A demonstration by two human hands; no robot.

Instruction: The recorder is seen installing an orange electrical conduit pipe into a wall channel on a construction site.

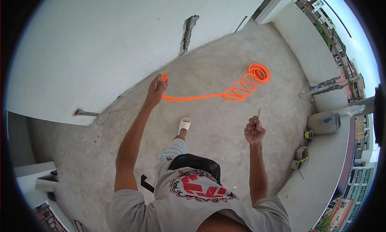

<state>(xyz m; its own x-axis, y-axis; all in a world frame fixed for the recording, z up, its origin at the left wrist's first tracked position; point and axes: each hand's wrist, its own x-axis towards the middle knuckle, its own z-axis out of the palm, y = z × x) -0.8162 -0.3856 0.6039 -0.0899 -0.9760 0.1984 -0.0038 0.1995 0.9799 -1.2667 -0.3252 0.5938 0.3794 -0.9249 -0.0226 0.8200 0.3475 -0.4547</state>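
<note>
My left hand [154, 91] is raised at the left, closed round one end of an orange flexible tube [193, 98]. A short bit of its end sticks up past my fingers. From there the tube sags and runs right into loose loops, then a tighter coil [261, 73] lying on the concrete floor. My right hand [255, 131] is closed in a fist on a thin, pointed, greyish blade-like strip [258, 114], tip upward. Its lower part is hidden in my fingers, so its exact kind is unclear. The strip is apart from the tube.
A white wall [100, 43] with a chiselled vertical slot [187, 33] runs along the left. At right, by a low wall [315, 179], are a dusty drum [323, 123], a small yellow-and-black tub [309, 134] and dirty buckets [300, 153]. My sandalled foot [184, 127] stands on the floor.
</note>
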